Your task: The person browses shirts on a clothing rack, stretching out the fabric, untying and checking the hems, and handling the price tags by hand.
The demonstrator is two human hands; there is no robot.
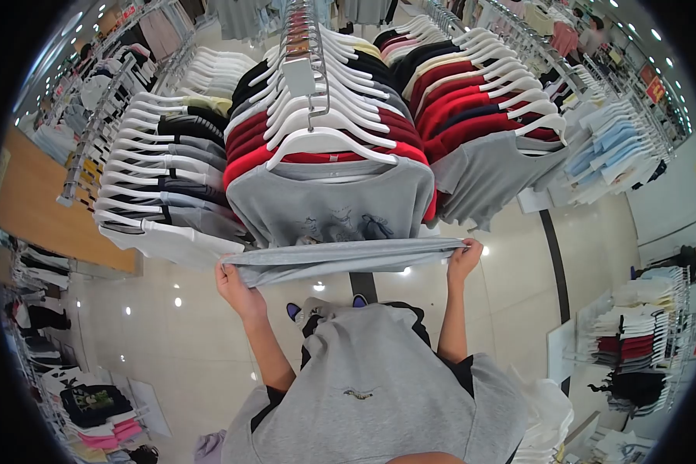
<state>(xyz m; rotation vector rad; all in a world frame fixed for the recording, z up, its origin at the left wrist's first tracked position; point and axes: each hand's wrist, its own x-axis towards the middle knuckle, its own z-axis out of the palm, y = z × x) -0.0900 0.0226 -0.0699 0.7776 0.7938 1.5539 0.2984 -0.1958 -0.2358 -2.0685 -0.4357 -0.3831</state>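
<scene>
A grey shirt (274, 182) hangs on a white hanger (332, 143) at the front of the middle rack. Its lower edge is pulled out toward me and stretched sideways between my two hands. My left hand (238, 290) is closed on the left end of this hem, with the thumb on top. At the right end, my right hand (464, 259) pinches the hem between thumb and fingers. Dark and pale print shows on the shirt's front, partly folded behind the raised hem.
Red and dark shirts hang behind it on the metal rack (317, 77). Racks of white and grey clothes (158, 193) stand left, red and grey ones (487, 147) right. More clothing displays line both sides. A person (591, 37) is at the far upper right.
</scene>
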